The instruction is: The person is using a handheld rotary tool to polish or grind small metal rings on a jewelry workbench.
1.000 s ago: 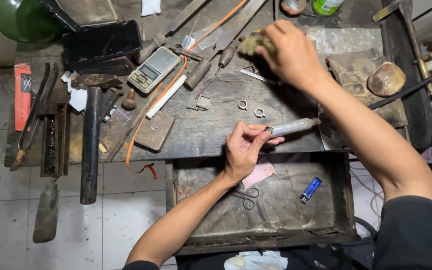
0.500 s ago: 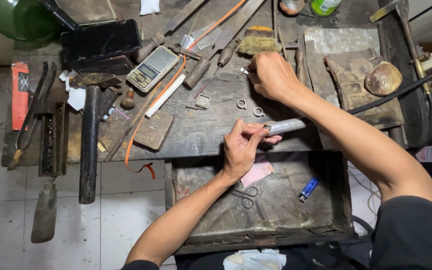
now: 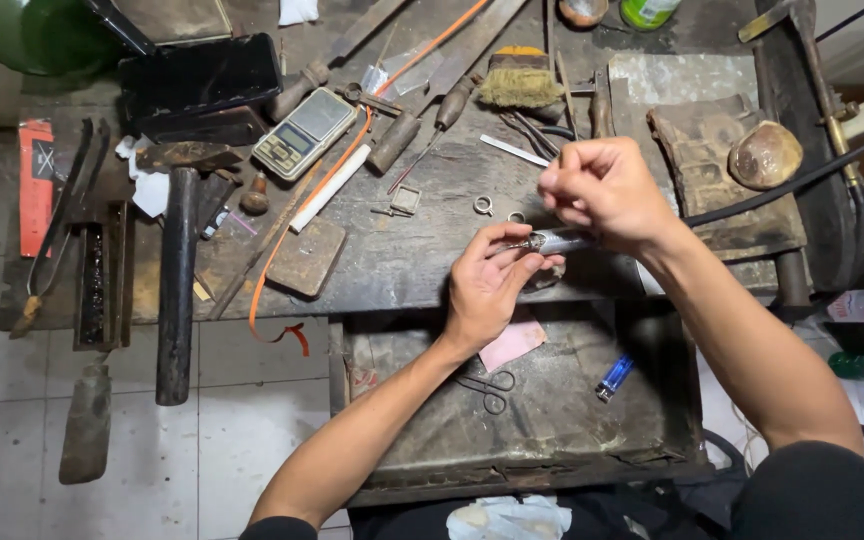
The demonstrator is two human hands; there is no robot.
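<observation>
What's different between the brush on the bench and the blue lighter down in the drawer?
The brush lies at the back of the workbench, near nothing the hands touch; the blue lighter lies in the open drawer below. The brush is broad, with straw-coloured bristles and an orange top; the lighter is slim, blue and smooth. The brush looks clearly larger. Both lie untouched, apart from either hand.

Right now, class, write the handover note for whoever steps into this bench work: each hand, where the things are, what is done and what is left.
Left hand: grips a slim metal rod over the bench's front edge.
Right hand: fingers pinched together at the rod's far end.
Nearby: two small rings on the workbench; brush at the back; scissors and blue lighter in the open drawer.
Done: rod in hand.
Left: rings not on the rod.
</observation>
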